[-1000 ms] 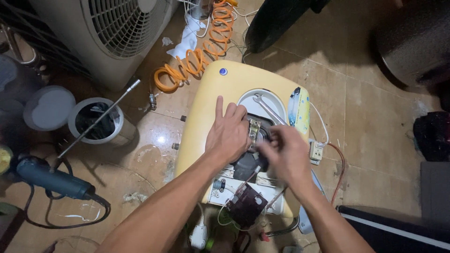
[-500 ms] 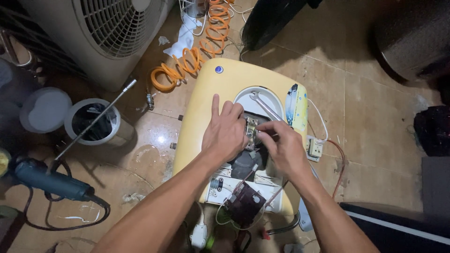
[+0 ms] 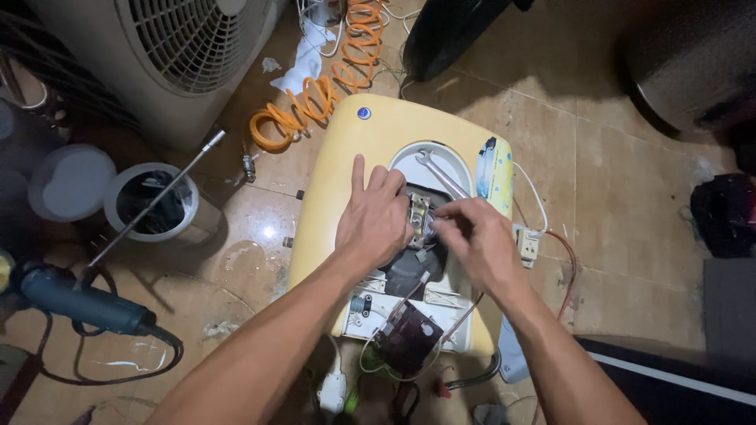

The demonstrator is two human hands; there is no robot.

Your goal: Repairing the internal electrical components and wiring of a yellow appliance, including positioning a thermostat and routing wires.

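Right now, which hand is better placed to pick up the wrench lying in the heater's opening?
Probably the right hand: its fingers are pinched at the small metal part, just below the wrench. The left hand lies flat, bracing the yellow casing.

We have one view only, from a camera worn on the head, looking steeply down and slightly forward at the tiled floor (image 3: 630,157); it sits close, about arm's reach above the yellow appliance casing (image 3: 346,149); both forearms enter from the bottom edge; no second view shares the scene.
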